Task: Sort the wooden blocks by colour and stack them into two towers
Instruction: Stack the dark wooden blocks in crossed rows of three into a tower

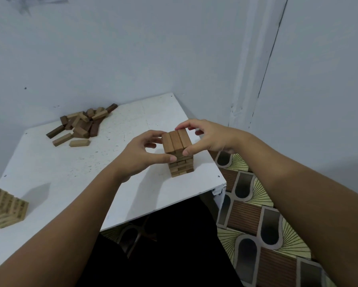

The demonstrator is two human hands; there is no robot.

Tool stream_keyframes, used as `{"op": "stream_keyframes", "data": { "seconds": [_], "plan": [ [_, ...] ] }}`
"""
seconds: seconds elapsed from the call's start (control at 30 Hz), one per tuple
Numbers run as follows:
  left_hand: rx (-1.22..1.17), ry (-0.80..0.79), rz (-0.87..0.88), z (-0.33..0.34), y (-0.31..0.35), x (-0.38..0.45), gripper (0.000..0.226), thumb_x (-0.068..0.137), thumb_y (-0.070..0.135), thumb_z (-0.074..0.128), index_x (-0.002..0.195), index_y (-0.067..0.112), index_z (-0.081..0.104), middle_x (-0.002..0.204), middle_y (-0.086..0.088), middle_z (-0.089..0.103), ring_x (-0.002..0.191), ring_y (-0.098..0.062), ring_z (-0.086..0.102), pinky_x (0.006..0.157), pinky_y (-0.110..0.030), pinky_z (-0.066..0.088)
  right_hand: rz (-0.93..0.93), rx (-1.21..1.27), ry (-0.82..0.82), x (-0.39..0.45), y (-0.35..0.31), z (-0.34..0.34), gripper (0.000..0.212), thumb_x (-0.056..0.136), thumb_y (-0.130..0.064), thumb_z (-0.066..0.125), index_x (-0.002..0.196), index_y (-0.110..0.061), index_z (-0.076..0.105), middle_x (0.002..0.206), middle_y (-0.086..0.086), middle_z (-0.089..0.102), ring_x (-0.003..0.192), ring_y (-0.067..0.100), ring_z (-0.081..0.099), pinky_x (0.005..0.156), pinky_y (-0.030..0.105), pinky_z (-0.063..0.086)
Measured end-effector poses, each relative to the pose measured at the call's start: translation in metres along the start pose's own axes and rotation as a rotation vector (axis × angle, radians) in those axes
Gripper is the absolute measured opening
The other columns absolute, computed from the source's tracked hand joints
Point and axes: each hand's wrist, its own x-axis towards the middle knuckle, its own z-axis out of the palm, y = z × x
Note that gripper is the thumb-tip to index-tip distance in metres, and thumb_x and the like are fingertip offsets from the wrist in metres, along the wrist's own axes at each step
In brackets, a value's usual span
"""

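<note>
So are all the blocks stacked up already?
No, a loose pile of blocks lies at the back of the table, apart from the tower.

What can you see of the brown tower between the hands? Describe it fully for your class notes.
The brown tower stands upright near the right front corner of the white table. It looks like plain mid-brown wood, built in crossed layers of three blocks; the top layer shows three blocks side by side. The left hand holds its left side and the right hand its right, fingers and thumbs pinching the upper layers.
</note>
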Motion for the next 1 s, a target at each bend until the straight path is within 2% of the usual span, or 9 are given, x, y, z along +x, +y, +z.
{"op": "stream_keyframes", "data": {
  "seconds": [0.13,0.33,0.53,0.87,0.93,1.0],
  "plan": [
    [-0.006,-0.003,-0.002,0.0000,-0.0005,-0.0003,0.059,0.066,0.032,0.097,0.119,0.038,0.069,0.114,0.023,0.069,0.106,0.009,0.058,0.090,-0.020,0.044,0.002,0.002,-0.003,0.0018,0.0000,0.0009,0.068,0.075,-0.035,0.091,0.131,-0.052,0.055,0.147,-0.004,0.038,0.135,0.020,0.035,0.099,0.041,0.039],
    [0.010,0.001,0.001,0.0013,0.0003,0.0004,0.057,0.072,0.029,0.095,0.121,0.036,0.068,0.119,0.017,0.068,0.113,0.000,0.058,0.093,-0.022,0.044,0.001,0.012,-0.015,0.0048,0.0002,0.0019,0.067,0.073,-0.037,0.091,0.128,-0.052,0.055,0.144,-0.005,0.039,0.134,0.021,0.036,0.096,0.041,0.040],
    [0.025,0.006,-0.005,0.0027,0.0004,-0.0001,0.056,0.074,0.028,0.094,0.122,0.035,0.067,0.120,0.015,0.067,0.117,-0.006,0.057,0.095,-0.025,0.045,0.000,0.009,-0.022,0.0076,-0.0002,0.0058,0.069,0.065,-0.045,0.087,0.124,-0.055,0.054,0.143,-0.006,0.041,0.131,0.020,0.039,0.104,0.045,0.043],
    [0.059,0.028,-0.005,0.0049,0.0022,-0.0011,0.055,0.076,0.031,0.093,0.122,0.037,0.064,0.122,0.013,0.066,0.118,-0.009,0.056,0.100,-0.032,0.048,0.014,0.009,0.001,0.0065,-0.0018,0.0090,0.070,0.066,-0.043,0.086,0.127,-0.053,0.053,0.144,-0.005,0.043,0.129,0.018,0.041,0.091,0.035,0.042],
    [0.061,0.028,-0.005,0.0055,0.0033,-0.0019,0.056,0.076,0.032,0.093,0.124,0.037,0.063,0.123,0.013,0.065,0.119,-0.009,0.056,0.100,-0.032,0.048,0.003,0.006,-0.003,0.0055,-0.0022,0.0095,0.071,0.067,-0.044,0.085,0.129,-0.053,0.052,0.145,-0.005,0.042,0.130,0.019,0.041,0.092,0.035,0.042],
    [0.085,0.020,-0.012,0.0056,0.0050,-0.0028,0.067,0.074,0.038,0.093,0.132,0.038,0.058,0.129,0.013,0.062,0.123,-0.010,0.053,0.098,-0.031,0.046,0.003,-0.016,-0.007,0.0046,-0.0017,0.0087,0.078,0.067,-0.047,0.086,0.134,-0.054,0.048,0.150,-0.005,0.039,0.135,0.020,0.038,0.098,0.039,0.041]
  ]
}}
